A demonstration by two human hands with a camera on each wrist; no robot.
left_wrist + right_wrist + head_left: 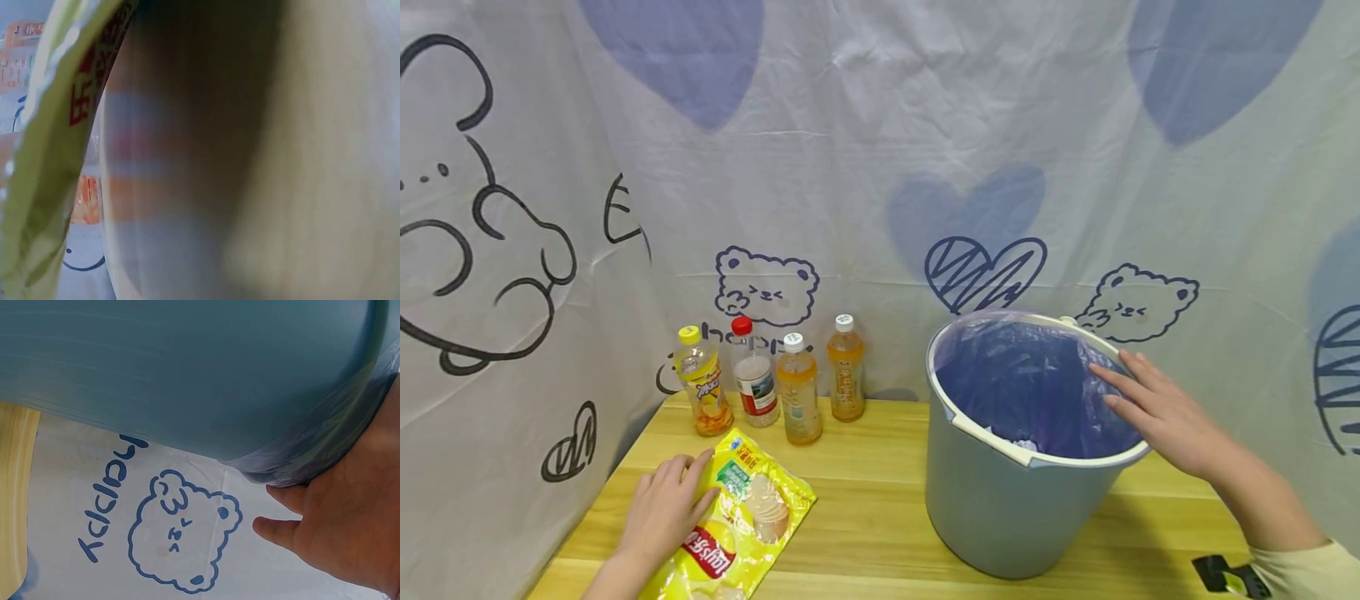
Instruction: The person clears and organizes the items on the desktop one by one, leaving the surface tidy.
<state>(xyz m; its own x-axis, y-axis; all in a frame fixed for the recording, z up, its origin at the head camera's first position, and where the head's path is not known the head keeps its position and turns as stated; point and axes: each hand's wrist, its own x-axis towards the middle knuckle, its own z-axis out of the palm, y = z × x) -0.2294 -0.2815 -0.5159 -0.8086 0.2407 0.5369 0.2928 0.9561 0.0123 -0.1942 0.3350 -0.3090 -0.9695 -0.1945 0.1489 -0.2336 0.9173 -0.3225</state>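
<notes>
A yellow Lay's chip bag [752, 517] is at the front left, its printed face up toward the head camera. At its left edge my left hand [658, 504] holds it, thumb over the front. The left wrist view shows the bag [53, 150] edge-on, standing up from the wooden surface. My right hand [1165, 412] lies at the right rim of a grey-blue bin [1000, 508], fingers fairly straight and reaching over the opening. From the right wrist, the hand [350, 519] shows against the liner folded over the bin's rim. A purple plastic liner [1037, 375] covers the bin's inside.
Several capped plastic bottles stand behind the bag: a yellow-capped one [702, 383], a red-capped one [755, 379] and white-capped ones [800, 396] with orange labels or contents. The wooden table [857, 500] meets a printed cloth [865, 208] at the back and left.
</notes>
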